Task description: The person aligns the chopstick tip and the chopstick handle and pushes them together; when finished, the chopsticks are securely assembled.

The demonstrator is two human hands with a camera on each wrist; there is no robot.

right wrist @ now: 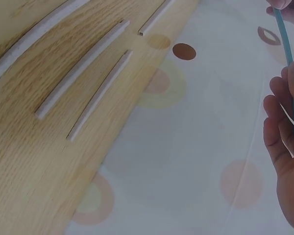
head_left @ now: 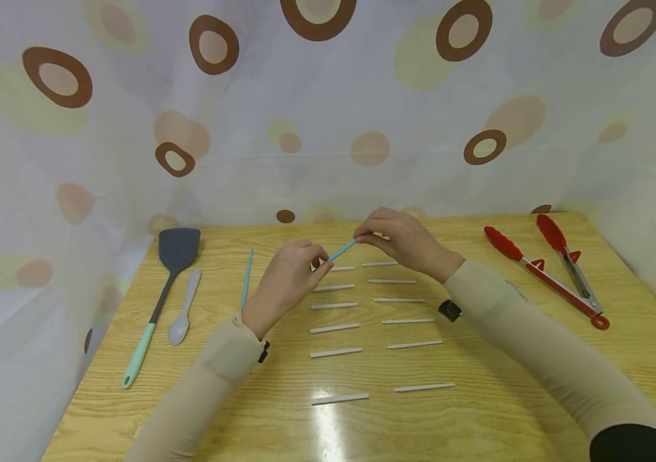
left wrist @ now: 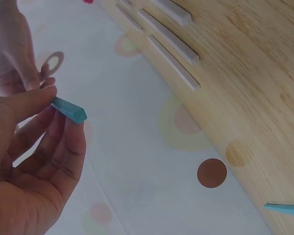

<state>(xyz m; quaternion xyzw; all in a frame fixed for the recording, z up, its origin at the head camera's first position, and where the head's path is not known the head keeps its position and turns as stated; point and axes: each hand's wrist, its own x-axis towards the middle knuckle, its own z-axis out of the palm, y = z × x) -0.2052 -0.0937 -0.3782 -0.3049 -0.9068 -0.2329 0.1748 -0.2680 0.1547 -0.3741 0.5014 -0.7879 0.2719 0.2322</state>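
A slim blue stick [head_left: 342, 249] is held in the air above the far part of the table, slanting up to the right. My left hand [head_left: 290, 276] pinches its lower end between thumb and fingers. At the upper end my right hand [head_left: 399, 239] pinches it with thumb and fingertips. The left wrist view shows one end of the blue stick [left wrist: 71, 110] poking out past the left thumb. Below the hands, several white sticks [head_left: 335, 328] lie in two columns. A second blue stick [head_left: 247, 277] lies left of them, partly hidden by the left wrist.
On the left lie a spatula [head_left: 179, 250] with a mint handle and a grey spoon [head_left: 185, 314]. Red-tipped tongs [head_left: 558, 282] lie spread at the right. A patterned curtain [head_left: 328, 128] hangs behind the wooden table [head_left: 535, 398].
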